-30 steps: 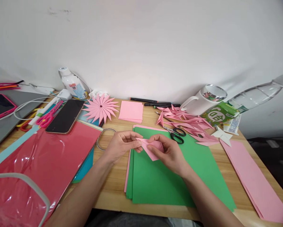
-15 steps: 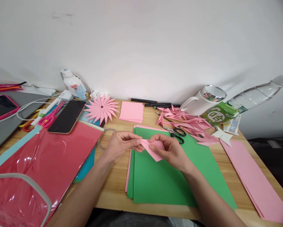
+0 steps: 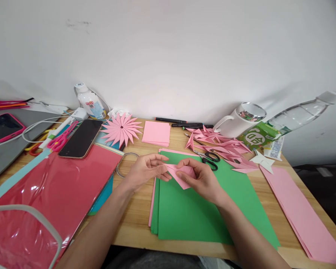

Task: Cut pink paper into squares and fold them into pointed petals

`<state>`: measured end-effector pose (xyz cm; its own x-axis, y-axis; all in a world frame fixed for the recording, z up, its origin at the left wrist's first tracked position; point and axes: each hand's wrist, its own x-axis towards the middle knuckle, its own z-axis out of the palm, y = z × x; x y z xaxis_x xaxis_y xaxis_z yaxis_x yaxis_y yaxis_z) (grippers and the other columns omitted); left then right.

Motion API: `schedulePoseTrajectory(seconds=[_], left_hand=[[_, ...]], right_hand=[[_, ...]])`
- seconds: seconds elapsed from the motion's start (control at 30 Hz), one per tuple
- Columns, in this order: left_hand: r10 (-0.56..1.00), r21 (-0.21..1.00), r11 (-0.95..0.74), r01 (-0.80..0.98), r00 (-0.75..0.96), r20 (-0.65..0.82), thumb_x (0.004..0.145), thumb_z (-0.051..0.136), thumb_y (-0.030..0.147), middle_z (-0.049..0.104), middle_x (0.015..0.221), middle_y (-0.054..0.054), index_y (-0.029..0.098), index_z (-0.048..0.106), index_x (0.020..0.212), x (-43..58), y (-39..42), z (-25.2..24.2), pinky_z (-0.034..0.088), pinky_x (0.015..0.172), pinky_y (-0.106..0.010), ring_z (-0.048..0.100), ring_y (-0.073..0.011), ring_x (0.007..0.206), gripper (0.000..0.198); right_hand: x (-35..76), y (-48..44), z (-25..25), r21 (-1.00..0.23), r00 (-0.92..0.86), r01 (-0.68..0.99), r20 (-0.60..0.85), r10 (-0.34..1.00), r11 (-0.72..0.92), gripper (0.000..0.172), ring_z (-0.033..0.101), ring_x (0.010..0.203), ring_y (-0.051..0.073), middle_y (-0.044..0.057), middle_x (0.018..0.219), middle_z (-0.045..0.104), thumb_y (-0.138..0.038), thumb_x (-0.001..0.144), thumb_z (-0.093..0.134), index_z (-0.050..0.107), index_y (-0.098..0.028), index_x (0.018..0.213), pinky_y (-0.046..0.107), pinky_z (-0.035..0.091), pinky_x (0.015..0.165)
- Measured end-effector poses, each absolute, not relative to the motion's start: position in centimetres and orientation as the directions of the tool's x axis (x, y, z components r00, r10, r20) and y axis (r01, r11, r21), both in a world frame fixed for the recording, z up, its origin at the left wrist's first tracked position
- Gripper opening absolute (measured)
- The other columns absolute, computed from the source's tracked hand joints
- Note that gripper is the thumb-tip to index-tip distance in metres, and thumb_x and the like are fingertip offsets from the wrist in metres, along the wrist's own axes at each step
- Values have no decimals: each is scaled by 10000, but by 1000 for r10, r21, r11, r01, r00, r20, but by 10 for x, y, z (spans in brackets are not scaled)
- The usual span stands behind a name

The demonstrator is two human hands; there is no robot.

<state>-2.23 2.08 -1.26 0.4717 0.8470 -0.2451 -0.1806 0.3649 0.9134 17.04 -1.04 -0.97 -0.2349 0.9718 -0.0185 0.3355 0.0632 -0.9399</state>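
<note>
Above the stack of green paper (image 3: 196, 213) I hold a small folded piece of pink paper (image 3: 182, 182), its lower corner pointing down. My right hand (image 3: 205, 181) pinches its right part between thumb and fingers. At the paper's left tip is my left hand (image 3: 142, 172), thumb and lower fingers closed about the tip and the index finger raised a little off it. Just behind my right hand, black-handled scissors (image 3: 210, 160) lie on the green stack. A pile of folded pink pieces (image 3: 224, 144) is beyond them.
Pink square sheets (image 3: 156, 132) and a pink pleated paper star (image 3: 121, 127) lie at the back. On the left are a phone (image 3: 81, 139) and a red sheet in plastic (image 3: 64, 179). A white mug (image 3: 235, 121), a clear bottle (image 3: 299, 114) and pink strips (image 3: 302, 213) are right.
My left index finger has lifted slightly from the paper's tip, spreading the left fingers a little. My right hand keeps its pinch on the pink paper.
</note>
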Motion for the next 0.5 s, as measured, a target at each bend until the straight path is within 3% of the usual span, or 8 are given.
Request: schedulePoseTrajectory(seconds=[0.17, 0.3, 0.4, 0.5], left_hand=[[856, 939, 340, -48, 429, -288, 633, 774, 369, 663, 558, -43, 100, 621, 685, -15, 17, -13, 540, 517, -250, 648, -152, 504, 315], [892, 941, 326, -87, 358, -275, 637, 757, 396, 665, 576, -37, 123, 575, 666, -10, 15, -13, 542, 553, -279, 667, -176, 546, 329], [826, 938, 347, 20, 468, -315, 660, 728, 362, 666, 588, -39, 141, 537, 667, -10, 14, -14, 521, 583, -280, 673, -183, 594, 292], [783, 963, 229, 144, 560, -270, 680, 696, 324, 637, 610, -2, 154, 516, 638, -11, 13, -15, 465, 569, -233, 631, -145, 614, 251]], right_hand=[[169, -10, -15, -928, -276, 358, -3, 961, 100, 180, 444, 566, 115, -13, 673, 530, -341, 810, 585, 539, -187, 890, 222, 328, 485], [168, -4, -21, -983, -106, 182, 17, 994, 36, 294, 453, 534, 106, -48, 626, 519, -367, 771, 629, 443, -205, 932, 217, 350, 484], [168, -1, -25, -996, -17, 83, 38, 999, 39, 367, 480, 538, 112, -64, 609, 510, -382, 752, 650, 410, -220, 977, 226, 382, 502], [167, -2, -27, -986, -46, 143, 82, 996, 88, 357, 480, 555, 115, -71, 607, 487, -368, 765, 646, 409, -222, 990, 234, 388, 527]])
